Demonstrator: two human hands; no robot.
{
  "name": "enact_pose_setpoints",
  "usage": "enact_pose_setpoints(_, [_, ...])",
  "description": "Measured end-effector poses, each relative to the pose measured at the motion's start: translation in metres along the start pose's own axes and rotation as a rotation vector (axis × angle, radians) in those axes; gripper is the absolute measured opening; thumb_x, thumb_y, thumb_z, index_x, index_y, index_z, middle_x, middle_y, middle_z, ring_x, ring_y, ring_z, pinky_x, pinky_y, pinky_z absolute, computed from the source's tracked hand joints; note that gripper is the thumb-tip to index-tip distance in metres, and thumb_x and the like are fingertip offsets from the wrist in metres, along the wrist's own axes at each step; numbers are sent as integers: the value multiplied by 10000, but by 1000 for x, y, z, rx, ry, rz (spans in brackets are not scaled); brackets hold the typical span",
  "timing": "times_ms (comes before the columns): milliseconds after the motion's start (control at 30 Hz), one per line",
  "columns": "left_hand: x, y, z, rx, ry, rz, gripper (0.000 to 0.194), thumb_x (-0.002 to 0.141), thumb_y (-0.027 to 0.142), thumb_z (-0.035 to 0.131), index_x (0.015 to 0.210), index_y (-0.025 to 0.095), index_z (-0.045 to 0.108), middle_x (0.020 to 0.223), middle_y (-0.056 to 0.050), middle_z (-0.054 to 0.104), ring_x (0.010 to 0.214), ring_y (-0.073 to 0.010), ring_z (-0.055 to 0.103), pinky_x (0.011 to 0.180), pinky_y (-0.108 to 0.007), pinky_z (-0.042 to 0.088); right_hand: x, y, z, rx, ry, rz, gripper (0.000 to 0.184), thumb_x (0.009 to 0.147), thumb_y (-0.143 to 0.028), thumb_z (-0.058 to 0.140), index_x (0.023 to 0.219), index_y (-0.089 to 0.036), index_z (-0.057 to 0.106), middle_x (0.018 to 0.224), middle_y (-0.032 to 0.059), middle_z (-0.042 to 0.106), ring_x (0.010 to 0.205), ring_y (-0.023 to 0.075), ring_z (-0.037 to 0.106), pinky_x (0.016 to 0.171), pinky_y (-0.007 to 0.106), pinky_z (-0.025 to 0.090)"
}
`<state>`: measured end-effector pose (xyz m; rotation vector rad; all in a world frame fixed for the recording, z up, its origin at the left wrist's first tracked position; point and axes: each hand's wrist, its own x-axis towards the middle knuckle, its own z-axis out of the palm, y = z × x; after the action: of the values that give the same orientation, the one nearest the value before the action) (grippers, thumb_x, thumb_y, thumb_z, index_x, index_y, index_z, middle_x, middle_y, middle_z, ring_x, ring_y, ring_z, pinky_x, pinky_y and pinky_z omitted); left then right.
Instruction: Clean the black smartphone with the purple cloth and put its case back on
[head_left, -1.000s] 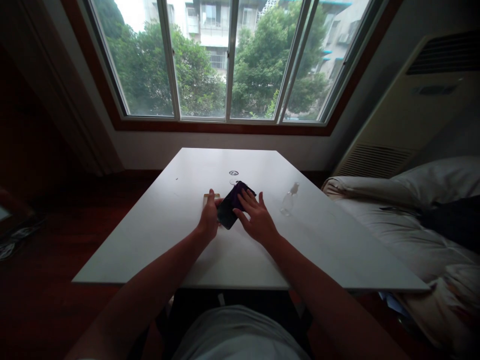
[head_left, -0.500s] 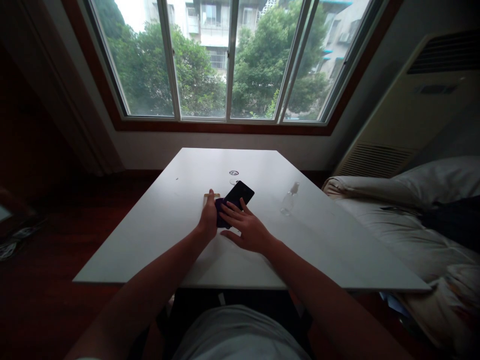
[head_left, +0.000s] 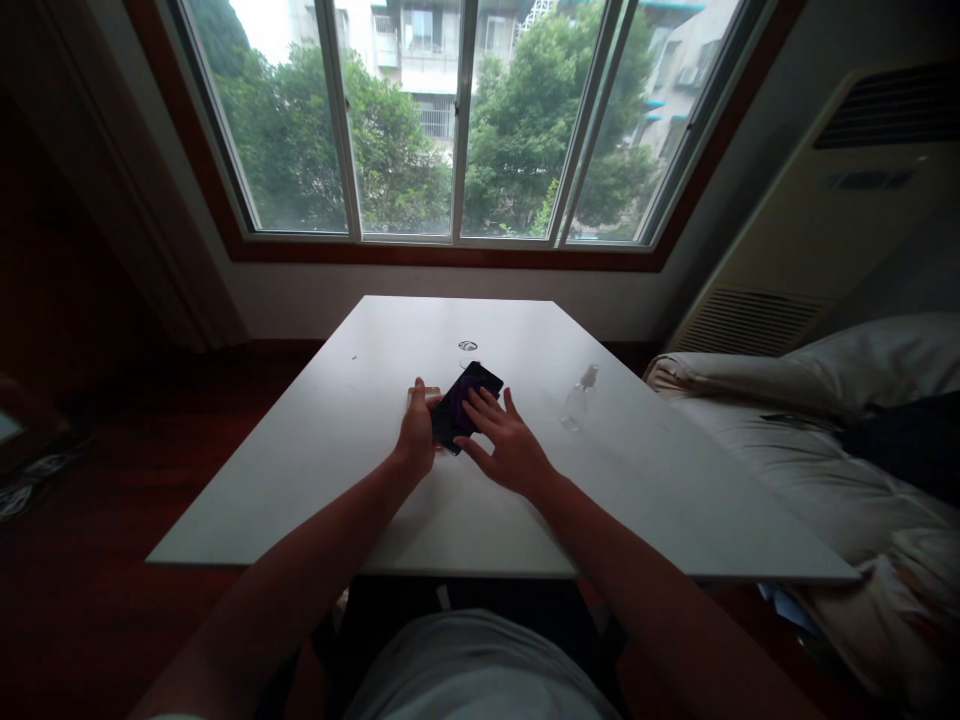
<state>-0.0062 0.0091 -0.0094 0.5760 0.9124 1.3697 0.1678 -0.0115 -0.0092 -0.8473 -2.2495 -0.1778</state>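
A dark smartphone (head_left: 445, 424) is tilted above the table in my left hand (head_left: 417, 430), which is closed around its left edge with the thumb up. Over the phone's upper half lies a purple cloth (head_left: 468, 392). My right hand (head_left: 508, 440) keeps the cloth pressed to the screen with its outstretched fingers, the thumb apart near the phone's lower edge. Partly hidden behind my left hand is a flat gold-edged object (head_left: 424, 392), whose kind I cannot make out.
Both forearms reach over a white table (head_left: 300, 470). A clear spray bottle (head_left: 579, 400) stands to the right of my hands. Farther back lies a small round item (head_left: 468, 346). A padded couch or bed (head_left: 750, 440) is on the right, and a window (head_left: 457, 130) is ahead.
My right hand and the purple cloth have slid up and right across the phone, uncovering its lower part. The phone has shifted slightly; my left hand stays nearly in place.
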Motion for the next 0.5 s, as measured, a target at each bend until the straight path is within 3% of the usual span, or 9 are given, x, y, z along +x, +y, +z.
enact_pose_setpoints(100, [1, 0, -2, -41, -38, 3, 698, 841, 816, 482, 896, 146, 666, 813, -101, 701, 665, -207, 646, 626, -318, 489, 1, -12, -2, 66, -81, -144, 591, 969, -440, 617, 1494, -194, 501, 1500, 120, 504, 1464, 302, 390, 1264, 596, 165])
enact_pose_setpoints(167, [2, 0, -3, -46, -47, 2, 697, 840, 816, 485, 895, 145, 665, 823, -105, 705, 670, -209, 649, 611, -313, 487, 2, -13, -2, 75, -88, -166, 565, 972, -416, 618, 1491, -224, 505, 1491, 107, 516, 1453, 298, 410, 1260, 601, 174])
enact_pose_setpoints(367, [4, -1, -3, -20, -7, 33, 712, 829, 832, 478, 910, 151, 669, 683, -70, 651, 590, -204, 621, 567, -305, 459, 1, 11, 3, -33, 71, 74, 567, 1014, -398, 543, 1535, -197, 442, 1561, 124, 413, 1481, 313, 357, 1254, 628, 163])
enact_pose_setpoints(500, [4, -1, -4, -3, -8, 28, 717, 826, 838, 474, 917, 154, 667, 655, -63, 637, 565, -200, 606, 564, -308, 459, 0, 12, 5, -82, 63, 94, 691, 995, -459, 558, 1564, -115, 372, 1600, 177, 324, 1513, 347, 273, 1252, 640, 146])
